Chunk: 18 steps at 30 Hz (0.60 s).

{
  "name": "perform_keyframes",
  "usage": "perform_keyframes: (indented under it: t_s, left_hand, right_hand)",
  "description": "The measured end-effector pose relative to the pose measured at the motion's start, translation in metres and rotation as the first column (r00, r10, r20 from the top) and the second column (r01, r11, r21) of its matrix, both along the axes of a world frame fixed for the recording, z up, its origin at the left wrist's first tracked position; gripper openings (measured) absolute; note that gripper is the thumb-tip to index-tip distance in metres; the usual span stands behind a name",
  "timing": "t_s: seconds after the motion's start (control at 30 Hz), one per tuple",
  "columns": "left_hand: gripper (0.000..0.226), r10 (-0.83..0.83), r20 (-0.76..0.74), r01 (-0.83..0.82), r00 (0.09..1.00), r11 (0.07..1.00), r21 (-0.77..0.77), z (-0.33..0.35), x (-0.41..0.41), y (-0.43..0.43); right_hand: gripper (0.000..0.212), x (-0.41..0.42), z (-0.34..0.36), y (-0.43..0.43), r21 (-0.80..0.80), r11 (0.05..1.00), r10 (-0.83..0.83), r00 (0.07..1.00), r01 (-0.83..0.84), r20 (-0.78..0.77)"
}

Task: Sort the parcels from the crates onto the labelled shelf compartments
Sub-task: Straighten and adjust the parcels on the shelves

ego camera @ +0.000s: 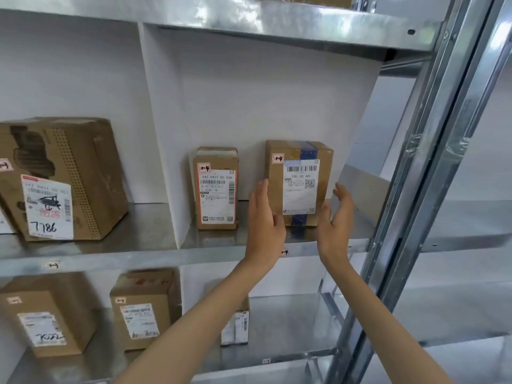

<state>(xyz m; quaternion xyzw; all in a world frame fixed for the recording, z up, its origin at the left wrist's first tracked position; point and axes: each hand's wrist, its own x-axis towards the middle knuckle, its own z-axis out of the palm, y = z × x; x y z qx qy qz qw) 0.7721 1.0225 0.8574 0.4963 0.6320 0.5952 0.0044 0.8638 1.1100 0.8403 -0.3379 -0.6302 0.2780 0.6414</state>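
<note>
A brown cardboard parcel (299, 182) with a white label, blue tape and a "1-4" sticker stands upright on the metal shelf (210, 253). It sits in the compartment tagged "1-4" (285, 253). My left hand (264, 217) lies flat against the parcel's left side with straight fingers. My right hand (336, 217) hovers just off its right side, fingers relaxed and apart from the box. A second, narrower "1-4" parcel (216, 189) stands to the left in the same compartment.
A white divider (163, 151) separates this compartment from the left one, which holds a large box marked 7786 (61, 178). Three parcels stand on the lower shelf (291, 353). A steel upright (432, 173) bounds the right side.
</note>
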Motion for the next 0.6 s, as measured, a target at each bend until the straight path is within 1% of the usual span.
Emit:
perform_keyframes:
  t_s: [0.07,0.13,0.23,0.3,0.43,0.6]
  left_hand:
    - [0.063,-0.027,-0.026,0.030,0.999,0.995,0.096,-0.004,0.001,-0.016]
    - [0.059,-0.053,-0.054,0.061,0.997,0.985,0.160,-0.010,0.001,-0.031]
    - [0.054,-0.030,-0.107,0.055,0.994,0.971,0.231,-0.019,-0.003,-0.052]
    - [0.050,-0.007,-0.104,0.033,0.995,0.967,0.252,-0.026,-0.006,-0.067]
    - [0.045,0.018,-0.069,-0.001,0.997,0.971,0.239,-0.044,-0.015,-0.101]
    - [0.045,0.039,-0.042,-0.030,0.998,0.982,0.189,-0.073,-0.026,-0.145]
  right_hand:
    - [0.037,0.003,-0.004,-0.016,0.060,0.998,-0.019,1.000,0.018,0.017]
    - [0.033,0.005,-0.010,-0.034,0.122,0.992,-0.017,0.999,0.011,0.048]
    - [0.031,0.006,-0.021,-0.061,0.247,0.969,-0.011,0.995,-0.015,0.103]
    - [0.032,0.006,-0.031,-0.078,0.284,0.959,-0.021,0.992,-0.017,0.127]
    - [0.029,0.004,-0.054,-0.107,0.238,0.971,-0.029,0.986,-0.010,0.161]
    - [0.027,0.006,-0.080,-0.142,0.098,0.994,0.031,0.979,-0.051,0.200]
